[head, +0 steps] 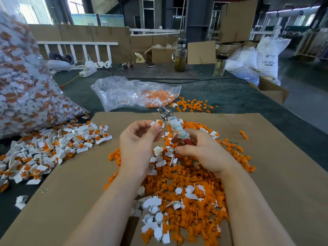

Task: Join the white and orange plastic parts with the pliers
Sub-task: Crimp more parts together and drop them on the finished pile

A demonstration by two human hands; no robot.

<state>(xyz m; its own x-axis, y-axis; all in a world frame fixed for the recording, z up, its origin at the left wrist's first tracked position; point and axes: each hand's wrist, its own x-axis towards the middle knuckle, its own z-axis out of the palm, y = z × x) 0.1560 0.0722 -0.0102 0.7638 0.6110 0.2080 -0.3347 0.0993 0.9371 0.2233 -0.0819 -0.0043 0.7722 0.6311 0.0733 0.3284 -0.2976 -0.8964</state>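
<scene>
My left hand (137, 139) pinches a white part with an orange piece set in it (157, 123), raised over the cardboard sheet (71, 183). Just to its right, my right hand (200, 151) grips the red handles of the pliers (174, 127); their shaft is wrapped in cloth tape and the metal jaws point up and away, beside the held part. A heap of loose orange parts (195, 174) mixed with white parts (152, 203) lies under both hands.
Joined white-and-orange pieces (53, 146) are piled at the left, below a big clear bag full of them (21, 86). A half-empty plastic bag (131, 93) and scattered orange parts (193, 103) lie beyond the cardboard. Two bottles (180, 55) stand further back.
</scene>
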